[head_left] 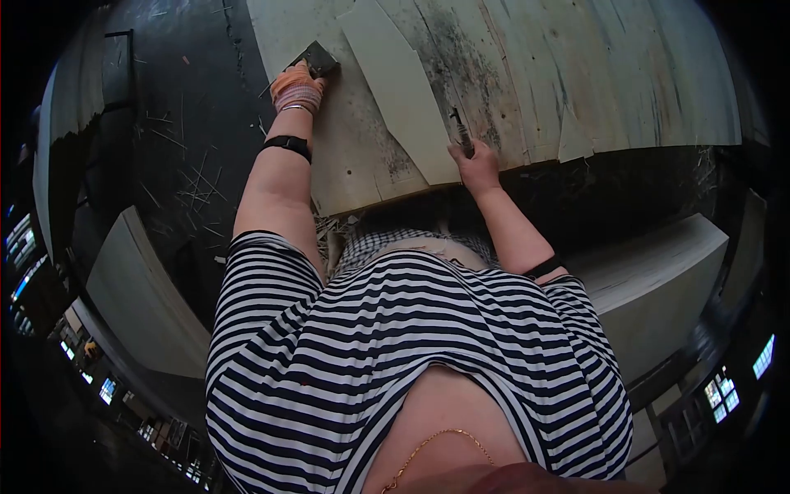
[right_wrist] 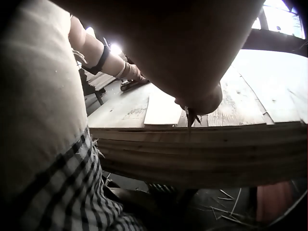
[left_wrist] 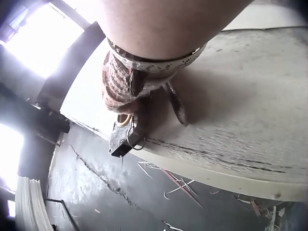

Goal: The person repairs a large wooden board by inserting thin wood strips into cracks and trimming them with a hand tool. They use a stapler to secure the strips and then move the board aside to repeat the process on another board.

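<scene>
In a knitted glove, my left hand (head_left: 296, 89) grips a dark boxy tool (head_left: 319, 59) at the left edge of a stack of thin wood sheets (head_left: 354, 169). The left wrist view shows a wire loop on this boxy tool (left_wrist: 122, 139), which overhangs the stack's edge. My bare right hand (head_left: 480, 169) holds a slim metal tool (head_left: 462, 136) with a narrow tip, over the stack's near edge; its exact kind I cannot tell. Between the hands lies a pale, loose strip of veneer (head_left: 395, 82), jagged along one side.
Wood splinters (head_left: 197, 185) litter the dark floor (head_left: 164, 74) on the left. Another stack of sheets (head_left: 658, 263) stands at the lower right, and a pale panel (head_left: 140, 296) at the lower left. Overlapping sheets (head_left: 609, 74) with dark stains extend to the right.
</scene>
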The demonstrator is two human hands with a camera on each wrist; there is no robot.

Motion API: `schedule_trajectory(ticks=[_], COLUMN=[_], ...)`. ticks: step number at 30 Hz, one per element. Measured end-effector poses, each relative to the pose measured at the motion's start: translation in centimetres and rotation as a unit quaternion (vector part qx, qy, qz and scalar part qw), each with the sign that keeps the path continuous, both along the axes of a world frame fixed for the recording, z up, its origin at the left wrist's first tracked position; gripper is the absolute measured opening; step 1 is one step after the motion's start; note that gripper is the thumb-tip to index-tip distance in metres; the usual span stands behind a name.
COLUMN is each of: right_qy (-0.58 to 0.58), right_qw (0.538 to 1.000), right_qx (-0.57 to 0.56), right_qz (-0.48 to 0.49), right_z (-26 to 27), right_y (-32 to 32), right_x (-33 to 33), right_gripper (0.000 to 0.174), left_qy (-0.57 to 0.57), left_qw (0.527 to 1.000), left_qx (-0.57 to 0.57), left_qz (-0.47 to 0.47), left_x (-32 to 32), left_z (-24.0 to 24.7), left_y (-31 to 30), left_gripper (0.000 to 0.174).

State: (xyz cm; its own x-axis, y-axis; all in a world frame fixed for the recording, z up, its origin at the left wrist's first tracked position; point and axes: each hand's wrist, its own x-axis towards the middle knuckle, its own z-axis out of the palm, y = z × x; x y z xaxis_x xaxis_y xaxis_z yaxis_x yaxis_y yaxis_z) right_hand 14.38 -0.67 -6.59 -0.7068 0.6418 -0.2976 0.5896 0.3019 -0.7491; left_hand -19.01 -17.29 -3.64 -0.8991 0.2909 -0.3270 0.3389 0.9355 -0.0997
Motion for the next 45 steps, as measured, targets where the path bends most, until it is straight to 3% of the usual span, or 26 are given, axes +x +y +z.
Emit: schedule_trajectory(ticks=[3,5,6,8,10,12,14,18,26,30,37,41,42,44,45], right_qy=[-0.027,-0.045,-0.032,-0.009,-0.017,-0.025,-0.109,-0.199,-0.218,-0.231,-0.269,-0.312,-0.316,-0.314,-0.314], right_qw=[0.999,0.997,0.996,0.996,0.992,0.987,0.973,0.953,0.941,0.936,0.928,0.919,0.920,0.918,0.915], right_qx=[0.013,0.068,0.076,0.086,0.115,0.145,0.170,0.174,0.197,0.208,0.187,0.153,0.145,0.154,0.161], right_qz=[-0.043,-0.014,-0.018,0.005,0.038,0.066,0.111,0.149,0.166,0.166,0.177,0.185,0.182,0.188,0.195], right_z=[0.3,1.4,2.1,3.2,2.1,1.1,0.5,0.7,0.3,-0.6,0.5,1.6,1.4,0.9,0.7], right_y=[-0.7,-1.5,-2.0,-2.6,-3.0,-3.4,-3.5,-3.7,-3.3,-3.0,-3.3,-4.6,-4.9,-5.1,-5.0], right_x=[-0.2,-2.3,-4.2,-8.4,-12.3,-16.1,-19.6,-24.7,-30.2,-32.1,-31.1,-26.2,-25.1,-23.9,-23.4], right_gripper=[0.048,0.051,0.050,0.044,0.041,0.037,0.034,0.033,0.033,0.034,0.034,0.032,0.033,0.032,0.031], left_qy=[-0.073,0.038,0.126,0.157,0.021,-0.016,-0.067,-0.079,-0.104,-0.109,-0.071,-0.047,-0.048,-0.099,-0.105], left_qw=[0.996,0.994,0.979,0.942,0.926,0.914,0.925,0.919,0.913,0.918,0.908,0.888,0.887,0.899,0.911], left_qx=[0.047,0.098,0.122,0.171,0.204,0.187,0.101,0.148,0.221,0.192,0.254,0.309,0.310,0.181,0.212], left_qz=[0.017,-0.024,-0.105,-0.243,-0.317,-0.360,-0.359,-0.357,-0.327,-0.329,-0.326,-0.337,-0.339,-0.386,-0.338], left_x=[-2.6,-1.1,0.1,4.3,8.7,11.6,12.5,11.8,11.7,11.7,11.6,10.7,10.1,8.1,6.7], left_z=[-0.2,-0.6,-2.7,-3.8,-2.1,-3.0,-2.1,-3.1,-3.2,-2.9,-3.5,-2.6,-2.3,-1.9,-1.5], left_y=[-0.1,-0.5,-1.5,-2.4,-2.7,-2.9,-2.5,-2.8,-3.3,-3.3,-3.7,-3.5,-3.4,-2.9,-2.7], left_gripper=[0.067,0.072,0.074,0.074,0.070,0.070,0.067,0.063,0.065,0.063,0.061,0.051,0.051,0.044,0.038])
